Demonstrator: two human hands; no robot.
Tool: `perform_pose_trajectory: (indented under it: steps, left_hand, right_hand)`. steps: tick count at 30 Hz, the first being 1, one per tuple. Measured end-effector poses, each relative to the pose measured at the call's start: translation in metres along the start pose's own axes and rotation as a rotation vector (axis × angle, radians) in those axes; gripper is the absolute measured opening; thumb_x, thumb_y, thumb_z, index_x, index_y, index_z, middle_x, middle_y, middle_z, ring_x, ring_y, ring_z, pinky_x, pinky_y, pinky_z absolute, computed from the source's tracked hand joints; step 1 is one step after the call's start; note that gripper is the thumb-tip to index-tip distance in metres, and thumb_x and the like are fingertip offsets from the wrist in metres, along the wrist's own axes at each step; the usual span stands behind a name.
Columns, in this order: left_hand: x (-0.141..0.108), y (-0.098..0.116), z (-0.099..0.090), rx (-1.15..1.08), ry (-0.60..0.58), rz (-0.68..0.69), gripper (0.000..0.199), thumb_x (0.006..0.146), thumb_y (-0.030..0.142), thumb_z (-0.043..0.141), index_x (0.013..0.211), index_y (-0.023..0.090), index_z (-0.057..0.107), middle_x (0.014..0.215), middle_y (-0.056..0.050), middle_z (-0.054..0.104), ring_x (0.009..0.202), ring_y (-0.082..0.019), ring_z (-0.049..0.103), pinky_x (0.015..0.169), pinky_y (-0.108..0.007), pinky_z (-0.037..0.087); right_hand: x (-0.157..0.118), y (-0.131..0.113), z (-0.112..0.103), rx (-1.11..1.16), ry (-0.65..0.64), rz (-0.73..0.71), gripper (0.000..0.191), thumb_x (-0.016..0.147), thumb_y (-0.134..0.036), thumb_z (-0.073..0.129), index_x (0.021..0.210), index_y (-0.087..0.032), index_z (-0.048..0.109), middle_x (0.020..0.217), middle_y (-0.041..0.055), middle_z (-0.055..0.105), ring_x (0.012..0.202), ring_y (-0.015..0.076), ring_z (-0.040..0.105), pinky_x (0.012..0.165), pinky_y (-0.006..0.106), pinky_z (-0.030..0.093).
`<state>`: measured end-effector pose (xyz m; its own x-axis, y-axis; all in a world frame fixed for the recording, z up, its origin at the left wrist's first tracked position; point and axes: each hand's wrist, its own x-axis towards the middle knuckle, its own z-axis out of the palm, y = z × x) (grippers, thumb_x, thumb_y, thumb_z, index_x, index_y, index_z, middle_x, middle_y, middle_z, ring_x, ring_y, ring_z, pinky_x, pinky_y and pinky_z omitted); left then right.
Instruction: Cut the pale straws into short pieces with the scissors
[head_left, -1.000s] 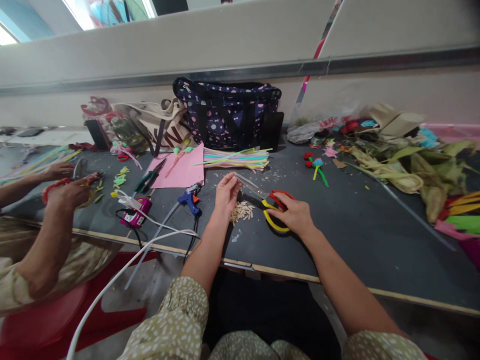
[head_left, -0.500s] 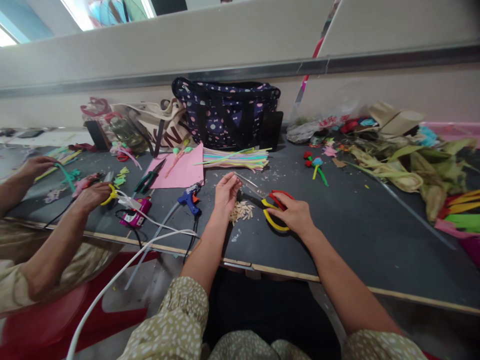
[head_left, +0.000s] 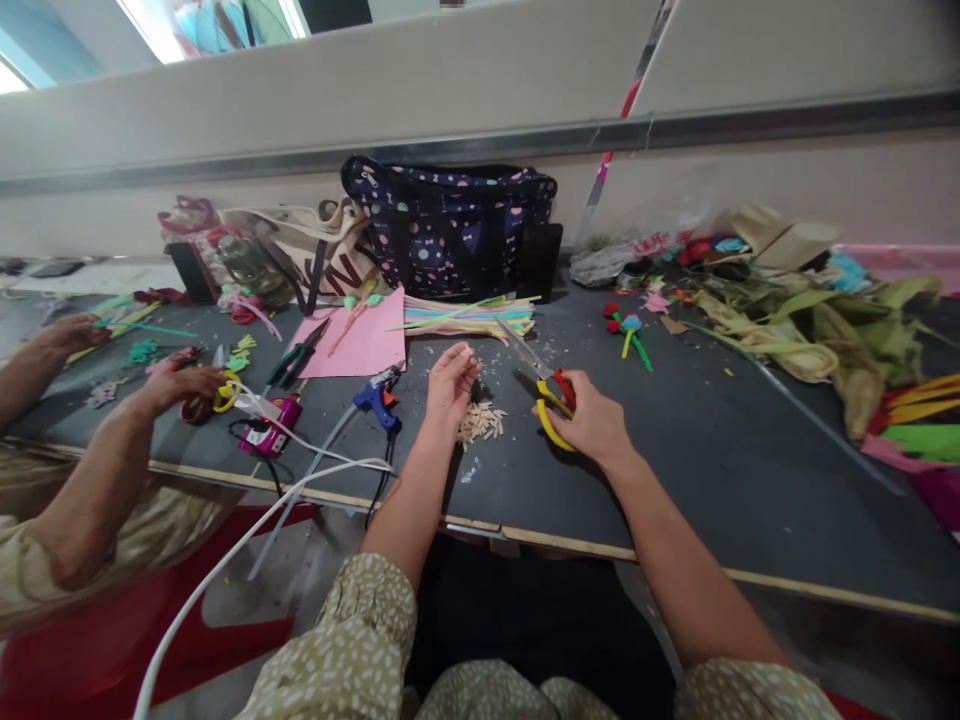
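Observation:
My right hand grips a pair of scissors with red and yellow handles. Their blades are spread apart and point up and left. To the left, my left hand is closed in a pinch, fingertips pressed together; what sits between them is too small to make out. Just below and right of that hand lies a pile of small pale pieces, partly behind my wrist. Bits of clear scrap lie in front of the pile.
A blue glue gun lies left of my hands, with a white cable crossing the table edge. Behind are pipe cleaners, pink paper and a dotted bag. At left a co-worker's hands are busy; dried husks lie right.
The scissors have opened, and their blades have swung up and away from my left fingertips. My left hand stays nearly in place. The co-worker's green strip has straightened out toward the right.

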<state>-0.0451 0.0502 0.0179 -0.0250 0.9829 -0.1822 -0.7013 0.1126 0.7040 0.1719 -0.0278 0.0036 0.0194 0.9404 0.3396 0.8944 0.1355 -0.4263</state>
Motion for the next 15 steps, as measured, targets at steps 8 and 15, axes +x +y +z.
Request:
perform_pose_trajectory:
  steps: [8, 15]
  left_hand:
    - [0.0, 0.003, 0.001, 0.076, -0.012, 0.015, 0.027, 0.059, 0.018, 0.079, 0.085, 0.018, 0.069, 0.073, 0.001, 0.066, 0.059, -0.005, 0.059, 0.066, -0.02, 0.049]
    - [-0.001, 0.016, -0.001, 0.276, -0.058, 0.189, 0.019, 0.058, 0.019, 0.077, 0.076, 0.016, 0.072, 0.064, 0.002, 0.062, 0.05, -0.004, 0.049, 0.05, -0.017, 0.039]
  right_hand:
    - [0.001, 0.001, 0.0, -0.013, 0.015, -0.056, 0.056, 0.075, -0.06, 0.055, 0.116, -0.022, 0.05, 0.106, 0.009, 0.064, 0.092, 0.0243, 0.062, 0.066, 0.033, 0.048]
    - [0.003, 0.016, 0.002, 0.039, 0.154, 0.073, 0.054, 0.077, -0.061, 0.054, 0.116, -0.023, 0.053, 0.11, 0.0094, 0.063, 0.093, 0.0249, 0.061, 0.074, 0.036, 0.048]
